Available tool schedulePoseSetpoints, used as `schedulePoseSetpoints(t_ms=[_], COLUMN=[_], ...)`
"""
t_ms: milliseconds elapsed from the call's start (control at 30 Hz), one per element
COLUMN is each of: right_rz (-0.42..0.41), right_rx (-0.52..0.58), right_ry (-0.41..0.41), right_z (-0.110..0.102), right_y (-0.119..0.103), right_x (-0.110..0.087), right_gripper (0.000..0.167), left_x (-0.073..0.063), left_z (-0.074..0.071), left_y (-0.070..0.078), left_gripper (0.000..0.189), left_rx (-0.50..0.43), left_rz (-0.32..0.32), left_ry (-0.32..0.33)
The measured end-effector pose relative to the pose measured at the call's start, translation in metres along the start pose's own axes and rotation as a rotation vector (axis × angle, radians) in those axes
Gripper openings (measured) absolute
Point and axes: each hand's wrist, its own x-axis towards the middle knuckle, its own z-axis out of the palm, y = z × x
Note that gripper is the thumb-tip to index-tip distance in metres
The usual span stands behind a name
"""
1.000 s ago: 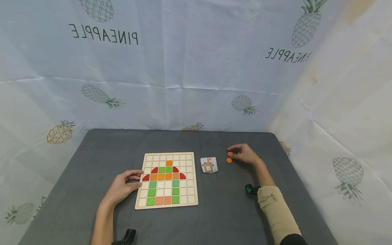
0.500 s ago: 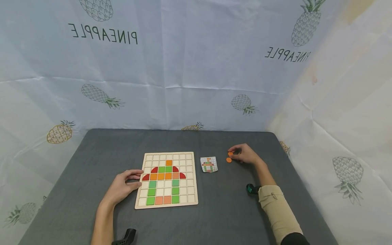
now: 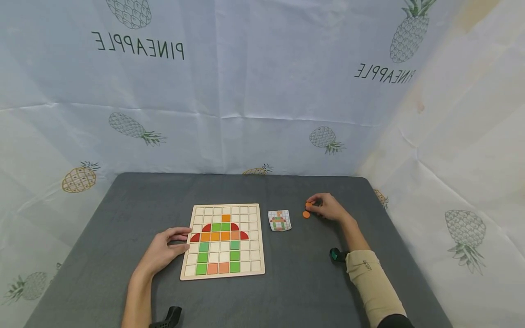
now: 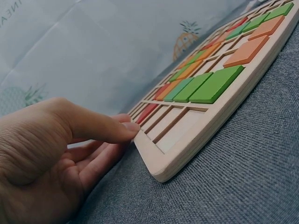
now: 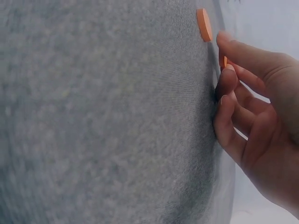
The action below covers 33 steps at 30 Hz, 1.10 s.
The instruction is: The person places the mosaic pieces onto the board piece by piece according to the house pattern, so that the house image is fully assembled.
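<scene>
A wooden grid board [image 3: 245, 255] lies on the table, with green, orange and salmon square tiles and red quarter-round tiles set in its cells. My left hand [image 3: 162, 248] rests at the board's left edge; in the left wrist view the thumb [image 4: 124, 131] touches the rim near the corner, with the fingers lower beside it. At the right, my right hand [image 3: 328, 207] pinches an orange disc [image 5: 225, 61] between thumb and fingers, mostly hidden by them. A second orange disc [image 3: 306, 214] lies on the table just below those fingertips.
Between the board and the right hand lies a small pattern card [image 3: 280, 220] showing a coloured grid figure. Black wrist devices [image 3: 168, 317] sit by both forearms. A pineapple-print curtain [image 3: 262, 82] hangs behind the grey table [image 3: 283, 296].
My right fingers have drawn closer together round the upper orange disc, which now shows less. The left hand and the board have stayed in place.
</scene>
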Motion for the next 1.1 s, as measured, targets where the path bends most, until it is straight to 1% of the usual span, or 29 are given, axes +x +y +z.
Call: schedulePoseSetpoints(t_ms=[200,433,567,667,800,867,967,1100], right_rz=[-0.023,-0.084,-0.107,-0.140,-0.185,-0.195,-0.239,-0.283], right_rx=[0.017,0.047,0.065,0.090,0.109,0.107,0.106,0.106], right_ry=[-0.003,-0.012,0.001,-0.001,-0.020,-0.028,-0.045,-0.070], right_z=[0.002,0.012,0.022,0.031,0.044,0.051,0.062,0.075], right_y=[-0.012,-0.037,-0.053,-0.067,-0.085,-0.094,-0.107,-0.122], right_x=[0.003,0.014,0.024,0.030,0.039,0.043,0.048,0.053], right_gripper=[0.033,0.032,0.031,0.030,0.032,0.033,0.037,0.035], left_x=[-0.001,-0.001,-0.001,-0.001,-0.002,-0.002,-0.002,-0.002], left_z=[0.000,0.000,0.000,0.000,0.000,0.000,0.000,0.000], left_y=[0.001,0.003,0.002,0.002,0.001,0.001,0.001,0.002], left_gripper=[0.052,0.052,0.052,0.052,0.052,0.052,0.052,0.052], left_rx=[-0.005,-0.002,0.000,-0.002,-0.010,-0.016,-0.022,-0.015], left_rz=[0.005,0.003,0.003,0.007,0.011,0.011,0.010,0.006], left_ry=[-0.003,-0.004,-0.001,0.000,-0.003,-0.007,-0.011,-0.007])
